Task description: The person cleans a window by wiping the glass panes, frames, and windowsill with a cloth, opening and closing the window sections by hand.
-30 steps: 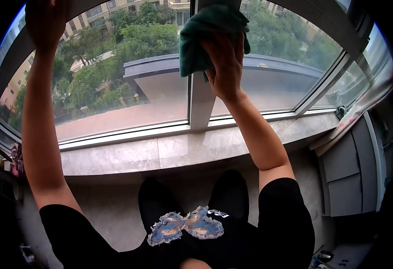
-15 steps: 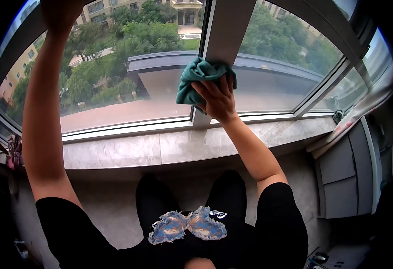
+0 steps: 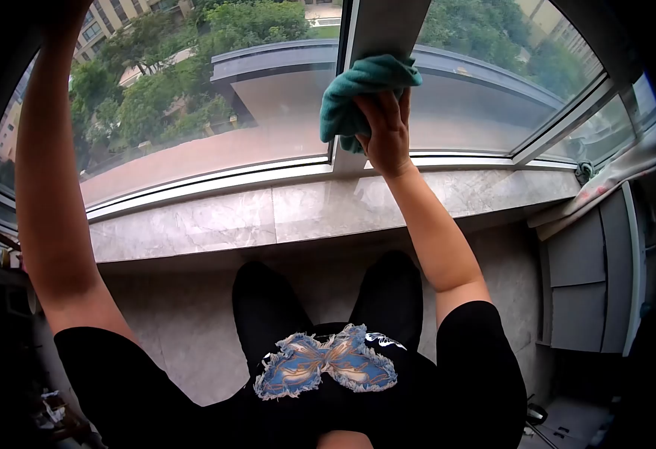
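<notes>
Viewed remotely, I see the right hand (image 3: 388, 138) gripping a teal cloth (image 3: 343, 105) against the window mullion (image 3: 389, 31), bunched presumably for fuller contact; the raised left hand's (image 3: 66, 16) state I cannot tell.

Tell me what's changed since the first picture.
The right hand has brought the green cloth down the window post, closer to the sill. Nothing was visibly taken up or let go. The left arm stays raised, and the right hand keeps its grip on the cloth.
</notes>
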